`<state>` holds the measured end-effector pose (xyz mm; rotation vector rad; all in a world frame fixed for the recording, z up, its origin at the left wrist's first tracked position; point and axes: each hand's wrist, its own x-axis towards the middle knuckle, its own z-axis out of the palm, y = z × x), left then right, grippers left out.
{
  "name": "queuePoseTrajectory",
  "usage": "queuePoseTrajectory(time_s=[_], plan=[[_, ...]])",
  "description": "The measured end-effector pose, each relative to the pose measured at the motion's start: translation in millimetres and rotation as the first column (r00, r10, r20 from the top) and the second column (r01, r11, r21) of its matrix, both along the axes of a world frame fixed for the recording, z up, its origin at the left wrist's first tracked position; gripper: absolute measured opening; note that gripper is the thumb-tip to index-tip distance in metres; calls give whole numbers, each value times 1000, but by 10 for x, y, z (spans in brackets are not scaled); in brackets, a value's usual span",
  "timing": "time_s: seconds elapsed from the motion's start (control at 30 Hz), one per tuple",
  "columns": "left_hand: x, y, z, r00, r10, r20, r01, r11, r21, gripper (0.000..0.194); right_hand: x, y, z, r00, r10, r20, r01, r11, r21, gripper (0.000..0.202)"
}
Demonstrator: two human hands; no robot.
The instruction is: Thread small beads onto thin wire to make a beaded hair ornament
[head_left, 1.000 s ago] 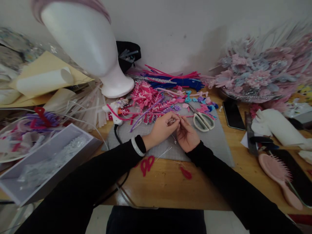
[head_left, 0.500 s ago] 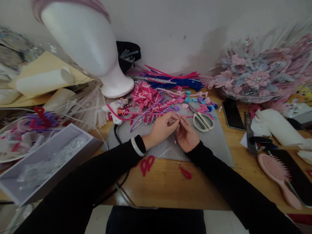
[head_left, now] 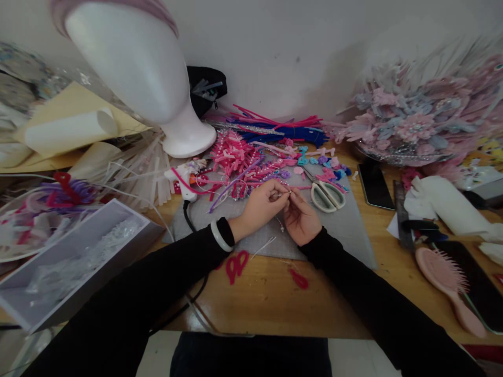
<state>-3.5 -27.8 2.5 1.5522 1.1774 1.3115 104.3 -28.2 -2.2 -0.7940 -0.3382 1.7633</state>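
My left hand (head_left: 261, 205) and my right hand (head_left: 302, 217) meet fingertip to fingertip over the grey mat (head_left: 346, 235). Both are pinched on a thin beaded wire (head_left: 281, 195), small and partly hidden by the fingers; a strand of it hangs down between the hands. Just right of them lie scissors with pale handles (head_left: 328, 197). Nearer the front edge are red fuzzy loops (head_left: 236, 266), a thin white wire (head_left: 263, 247) and a single red loop (head_left: 298, 278). Behind my hands is a pile of pink beaded pieces (head_left: 234, 153).
A white mannequin head (head_left: 133, 63) stands at the back left. The open box (head_left: 78, 262) holds clear packets. On the right are a phone (head_left: 375, 186), a pink hairbrush (head_left: 444, 277) and a large pink flower bunch (head_left: 416, 120). A black cable (head_left: 188, 214) runs left of the mat.
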Motion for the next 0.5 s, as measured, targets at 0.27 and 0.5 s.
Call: queuePoseTrajectory(time_s=[0.27, 0.5], plan=[[-10, 9, -7, 999, -29, 42, 29, 999, -14, 8, -1, 3, -8, 1000, 12, 4, -12, 1000, 22, 18], [-15, 4, -2, 999, -20, 24, 21, 999, -25, 9, -25, -10, 50, 1000, -15, -5, 15, 1000, -11, 20]])
